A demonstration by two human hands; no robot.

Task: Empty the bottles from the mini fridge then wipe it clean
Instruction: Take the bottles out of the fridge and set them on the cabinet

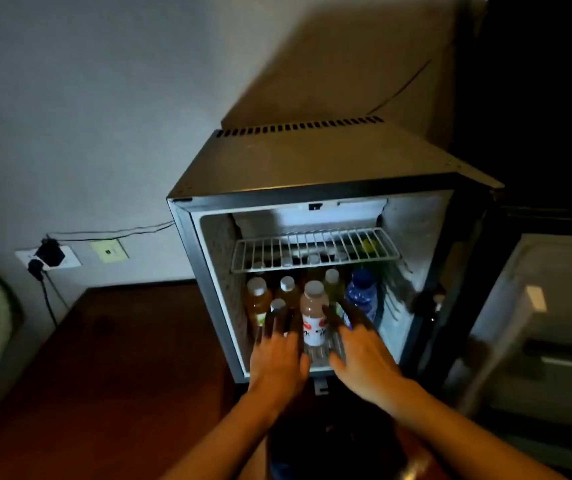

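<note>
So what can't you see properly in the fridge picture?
- Back bottles: the wire shelf covers them, head view.
- Left hand and right hand: fingertips blurred, grip unclear.
- Pink bottle: label unreadable.
- Door: cut off by the right edge.

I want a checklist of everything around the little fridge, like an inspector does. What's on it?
Surface: dark wooden floor.
Job's things: mini fridge open, door swung right; bottles standing under the wire shelf; blue bottle at right.
Clutter: nothing seen.
Hands: left hand and right hand reaching at the front bottles, fingers spread; blurred.
Cables: plugs in wall socket, cord running to the fridge.
Surroundings: pale wall.
</note>
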